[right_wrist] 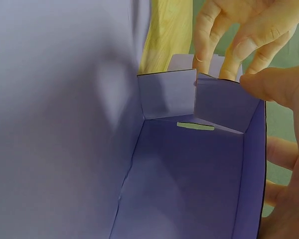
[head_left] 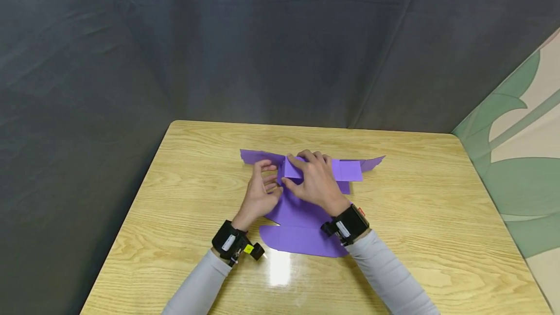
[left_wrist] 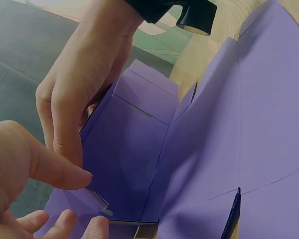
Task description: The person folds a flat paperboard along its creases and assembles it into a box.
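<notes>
The left hand [head_left: 261, 194], near the centre of the frame, has its fingers loosely bent and spread, with the thumb standing apart from them; in the right wrist view its fingertips meet the outer side of the end flaps [right_wrist: 167, 94] at the top of the frame, and it does not close round anything. The right hand [head_left: 317, 181], just right of it, is bent over the long upright wall [right_wrist: 250, 184] of the purple cardboard [head_left: 302, 210] and grips it, several fingers lying along the outer face at the right of the right wrist view. The cardboard is a partly folded box in the middle of the head view; inside its trough, two end flaps stand beside each other above a narrow pale slot [right_wrist: 195, 126]. A broad panel slopes toward the bottom of the frame and ends in a round-cornered flap [head_left: 302, 240], while thin wings [head_left: 373, 163] reach out at the upper left and upper right. Each wrist wears a black camera [head_left: 351, 224] above a light grey sleeve [head_left: 385, 271]. Beneath lies a wood-grain table [head_left: 437, 237], with a bright reflection at lower centre. Dark cloth [head_left: 280, 52] fills the top and left, and a leaf-patterned surface [head_left: 525, 193] the right edge.
</notes>
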`<action>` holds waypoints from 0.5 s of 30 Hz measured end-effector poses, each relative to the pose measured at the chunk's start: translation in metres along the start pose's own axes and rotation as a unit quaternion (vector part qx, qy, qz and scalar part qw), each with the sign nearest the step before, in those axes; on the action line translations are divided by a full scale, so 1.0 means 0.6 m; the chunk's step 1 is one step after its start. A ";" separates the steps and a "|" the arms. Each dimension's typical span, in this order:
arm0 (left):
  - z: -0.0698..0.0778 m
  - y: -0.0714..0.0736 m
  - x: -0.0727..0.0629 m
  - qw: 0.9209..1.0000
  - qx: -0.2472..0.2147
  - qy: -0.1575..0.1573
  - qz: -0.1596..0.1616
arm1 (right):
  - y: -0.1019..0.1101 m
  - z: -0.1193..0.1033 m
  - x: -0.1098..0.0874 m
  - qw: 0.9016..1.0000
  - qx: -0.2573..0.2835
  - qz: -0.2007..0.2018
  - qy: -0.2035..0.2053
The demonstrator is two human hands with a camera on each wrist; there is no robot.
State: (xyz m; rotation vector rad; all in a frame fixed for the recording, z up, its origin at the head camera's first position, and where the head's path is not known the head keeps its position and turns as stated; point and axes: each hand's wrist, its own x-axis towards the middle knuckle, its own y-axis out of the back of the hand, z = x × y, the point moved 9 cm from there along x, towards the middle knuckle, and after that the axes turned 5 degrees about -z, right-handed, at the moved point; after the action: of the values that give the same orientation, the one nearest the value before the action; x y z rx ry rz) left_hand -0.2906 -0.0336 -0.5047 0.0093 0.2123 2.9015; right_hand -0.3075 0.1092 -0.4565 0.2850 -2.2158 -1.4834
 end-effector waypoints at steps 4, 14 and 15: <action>0.003 -0.005 0.000 1.000 0.000 -0.001 -0.007 | 0.002 0.000 0.001 1.000 0.003 -0.002 -0.002; 0.009 -0.016 0.001 1.000 0.005 -0.016 -0.016 | 0.002 0.004 0.001 1.000 0.003 -0.006 -0.007; 0.010 -0.018 0.001 1.000 0.006 -0.018 -0.017 | 0.003 0.004 0.000 1.000 0.002 -0.006 -0.007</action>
State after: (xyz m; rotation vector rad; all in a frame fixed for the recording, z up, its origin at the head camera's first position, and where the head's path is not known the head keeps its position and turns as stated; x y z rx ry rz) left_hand -0.2884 -0.0224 -0.5003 0.0593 0.2223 2.8633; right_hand -0.3088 0.1117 -0.4559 0.2907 -2.2315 -1.4913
